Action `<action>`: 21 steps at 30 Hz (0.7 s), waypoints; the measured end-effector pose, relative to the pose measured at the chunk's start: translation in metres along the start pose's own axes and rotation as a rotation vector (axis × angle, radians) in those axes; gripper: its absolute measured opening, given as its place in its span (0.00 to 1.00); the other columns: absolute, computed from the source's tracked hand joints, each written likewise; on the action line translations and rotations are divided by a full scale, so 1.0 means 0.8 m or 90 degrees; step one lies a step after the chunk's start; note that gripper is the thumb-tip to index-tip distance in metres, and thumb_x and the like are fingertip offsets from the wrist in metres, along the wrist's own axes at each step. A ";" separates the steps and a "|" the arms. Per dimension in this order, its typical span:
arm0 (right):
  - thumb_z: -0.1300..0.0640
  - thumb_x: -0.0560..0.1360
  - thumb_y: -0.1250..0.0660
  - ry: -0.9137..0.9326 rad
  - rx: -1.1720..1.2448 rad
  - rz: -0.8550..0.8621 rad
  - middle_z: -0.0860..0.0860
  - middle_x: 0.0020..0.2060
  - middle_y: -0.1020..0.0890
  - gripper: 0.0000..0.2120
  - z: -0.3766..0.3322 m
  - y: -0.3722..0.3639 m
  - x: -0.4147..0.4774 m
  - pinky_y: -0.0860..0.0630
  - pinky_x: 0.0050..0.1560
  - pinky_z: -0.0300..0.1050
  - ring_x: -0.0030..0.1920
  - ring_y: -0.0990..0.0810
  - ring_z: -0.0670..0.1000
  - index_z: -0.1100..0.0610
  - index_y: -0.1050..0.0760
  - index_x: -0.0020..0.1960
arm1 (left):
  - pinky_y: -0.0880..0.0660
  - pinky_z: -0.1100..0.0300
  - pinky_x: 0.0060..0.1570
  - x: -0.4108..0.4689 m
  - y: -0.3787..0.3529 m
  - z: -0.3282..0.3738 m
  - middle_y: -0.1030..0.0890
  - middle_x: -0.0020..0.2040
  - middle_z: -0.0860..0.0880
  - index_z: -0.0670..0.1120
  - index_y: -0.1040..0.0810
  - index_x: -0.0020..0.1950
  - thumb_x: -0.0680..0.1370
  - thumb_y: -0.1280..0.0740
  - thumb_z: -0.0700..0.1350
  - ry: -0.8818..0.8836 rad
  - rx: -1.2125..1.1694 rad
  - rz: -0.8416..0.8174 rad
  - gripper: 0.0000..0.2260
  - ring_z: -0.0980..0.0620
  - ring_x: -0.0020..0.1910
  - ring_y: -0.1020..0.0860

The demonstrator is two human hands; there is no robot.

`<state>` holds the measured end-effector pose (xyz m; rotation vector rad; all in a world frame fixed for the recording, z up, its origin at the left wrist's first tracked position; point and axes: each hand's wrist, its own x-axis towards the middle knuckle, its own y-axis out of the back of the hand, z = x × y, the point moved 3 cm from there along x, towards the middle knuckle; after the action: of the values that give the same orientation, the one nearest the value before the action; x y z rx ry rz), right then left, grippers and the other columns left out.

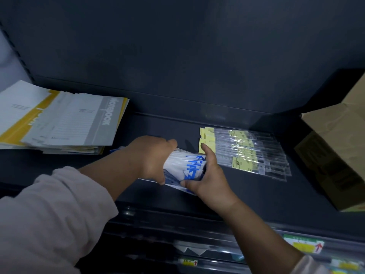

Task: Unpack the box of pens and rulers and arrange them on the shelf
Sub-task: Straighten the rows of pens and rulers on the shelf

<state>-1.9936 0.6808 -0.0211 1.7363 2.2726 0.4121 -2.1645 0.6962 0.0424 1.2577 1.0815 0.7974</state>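
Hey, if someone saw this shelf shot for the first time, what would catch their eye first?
The left hand and right hand grip a bundle of blue-and-white packets at the centre of the dark shelf. Just right of it lie clear ruler packs with yellow labels; a notebook stack sits far left, a cardboard box far right.

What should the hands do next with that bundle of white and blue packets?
Probably lay the bundle of white and blue packets flat on the dark metal shelf and let go: the left hand and right hand both grip it, beside the clear yellow-labelled ruler packs.
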 end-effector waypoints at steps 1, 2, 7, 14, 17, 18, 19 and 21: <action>0.64 0.62 0.21 -0.004 -0.006 0.001 0.40 0.54 0.24 0.52 -0.001 0.002 0.004 0.24 0.60 0.42 0.54 0.21 0.42 0.40 0.47 0.74 | 0.32 0.58 0.38 0.001 0.001 -0.002 0.24 0.48 0.54 0.53 0.35 0.55 0.59 0.23 0.58 -0.003 -0.004 0.002 0.32 0.52 0.41 0.27; 0.63 0.62 0.21 -0.007 -0.014 0.000 0.40 0.54 0.23 0.50 -0.002 0.004 0.009 0.24 0.58 0.41 0.53 0.21 0.42 0.40 0.45 0.73 | 0.31 0.58 0.38 0.004 0.002 -0.005 0.23 0.47 0.54 0.53 0.34 0.56 0.59 0.23 0.58 -0.004 -0.008 0.004 0.32 0.52 0.41 0.26; 0.61 0.62 0.21 -0.003 -0.059 -0.009 0.35 0.51 0.25 0.47 -0.015 0.005 0.045 0.25 0.52 0.34 0.51 0.21 0.39 0.42 0.43 0.72 | 0.29 0.57 0.40 0.026 0.008 -0.024 0.23 0.48 0.53 0.52 0.34 0.56 0.60 0.23 0.56 0.007 -0.014 0.011 0.31 0.51 0.43 0.25; 0.63 0.61 0.21 -0.011 -0.064 -0.007 0.47 0.56 0.22 0.50 -0.021 0.007 0.107 0.22 0.57 0.47 0.52 0.19 0.48 0.43 0.45 0.72 | 0.26 0.55 0.47 0.082 0.024 -0.057 0.23 0.52 0.52 0.51 0.34 0.61 0.58 0.19 0.53 0.014 -0.078 -0.064 0.37 0.50 0.47 0.25; 0.65 0.62 0.21 -0.008 -0.052 -0.016 0.45 0.55 0.23 0.54 -0.023 0.009 0.131 0.22 0.57 0.48 0.51 0.19 0.46 0.43 0.50 0.75 | 0.24 0.53 0.49 0.107 0.029 -0.071 0.25 0.51 0.53 0.52 0.37 0.63 0.56 0.18 0.53 0.029 -0.104 -0.103 0.42 0.51 0.47 0.25; 0.65 0.62 0.22 -0.008 -0.049 -0.016 0.43 0.55 0.24 0.55 -0.022 0.010 0.139 0.22 0.57 0.46 0.51 0.19 0.44 0.42 0.52 0.75 | 0.24 0.52 0.48 0.115 0.030 -0.075 0.25 0.51 0.53 0.52 0.38 0.63 0.55 0.18 0.54 0.033 -0.113 -0.113 0.43 0.52 0.46 0.25; 0.65 0.63 0.22 -0.010 -0.043 -0.018 0.41 0.56 0.25 0.56 -0.021 0.011 0.145 0.22 0.57 0.42 0.52 0.20 0.42 0.41 0.55 0.76 | 0.24 0.52 0.49 0.123 0.030 -0.079 0.26 0.51 0.54 0.53 0.38 0.63 0.53 0.18 0.56 0.037 -0.114 -0.123 0.45 0.53 0.47 0.25; 0.65 0.65 0.24 -0.016 -0.028 -0.038 0.36 0.55 0.26 0.57 -0.020 0.012 0.152 0.24 0.48 0.30 0.50 0.21 0.36 0.40 0.60 0.76 | 0.27 0.51 0.54 0.135 0.029 -0.086 0.28 0.54 0.54 0.54 0.40 0.65 0.50 0.21 0.64 0.049 -0.086 -0.137 0.50 0.52 0.51 0.27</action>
<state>-2.0225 0.7998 -0.0065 1.6391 2.2744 0.4215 -2.1917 0.8234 0.0467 0.9861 1.1827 0.7458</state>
